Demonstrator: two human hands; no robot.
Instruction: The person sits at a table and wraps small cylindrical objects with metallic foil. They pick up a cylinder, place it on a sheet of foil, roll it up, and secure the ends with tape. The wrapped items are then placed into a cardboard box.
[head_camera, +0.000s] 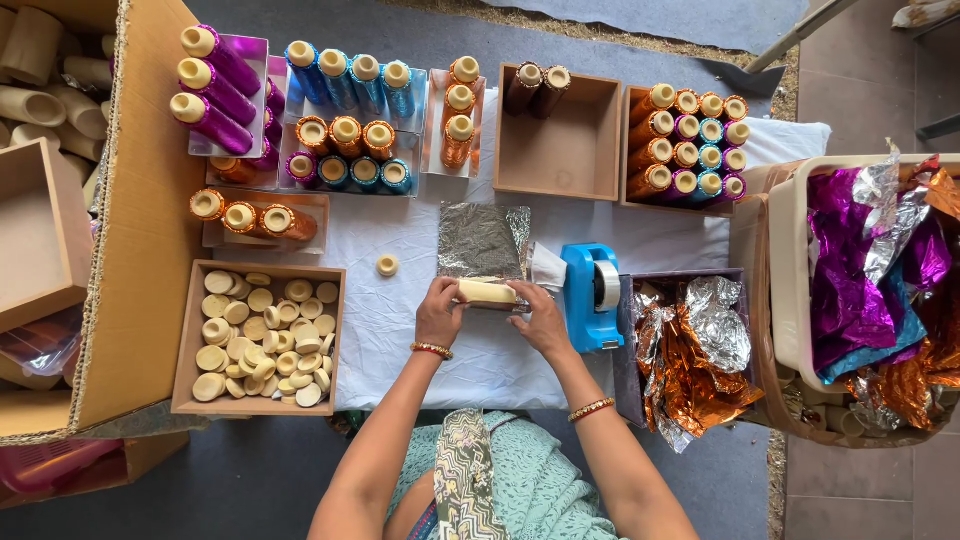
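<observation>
The hands (490, 315) hide both ends of the cream tube (486, 292).

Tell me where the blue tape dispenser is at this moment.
In the head view, the blue tape dispenser stands on the white cloth just right of the right hand, between the silver foil sheet and the box of crumpled foil.

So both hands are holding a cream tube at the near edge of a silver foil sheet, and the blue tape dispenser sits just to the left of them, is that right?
Not quite. The head view shows the blue tape dispenser to the right of the hands, not the left. The rest holds: the left hand and right hand hold the cream tube at the silver foil sheet's near edge.
</observation>
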